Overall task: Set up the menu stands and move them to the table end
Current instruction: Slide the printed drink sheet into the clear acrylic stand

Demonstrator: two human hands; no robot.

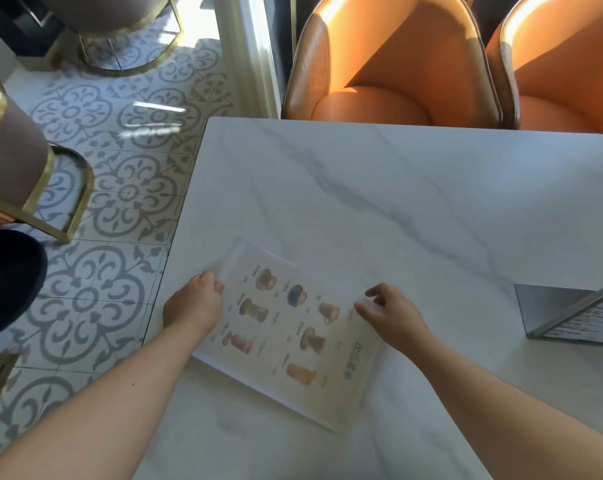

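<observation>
A clear acrylic menu stand with a printed drinks sheet [286,334] lies flat on the white marble table [397,202], near its left front corner. My left hand [194,303] grips the stand's left edge with the thumb on top. My right hand [392,313] rests its fingertips on the stand's right edge, fingers spread. A second menu stand [577,313] is upright at the right edge of view, its sheet facing away to the right.
Two orange leather chairs [397,64] stand against the table's far side. To the left lies patterned tile floor [120,188] with gold-framed chairs [16,161] and a dark stool [6,282]. A white pillar [248,53] rises beyond the table's far left corner.
</observation>
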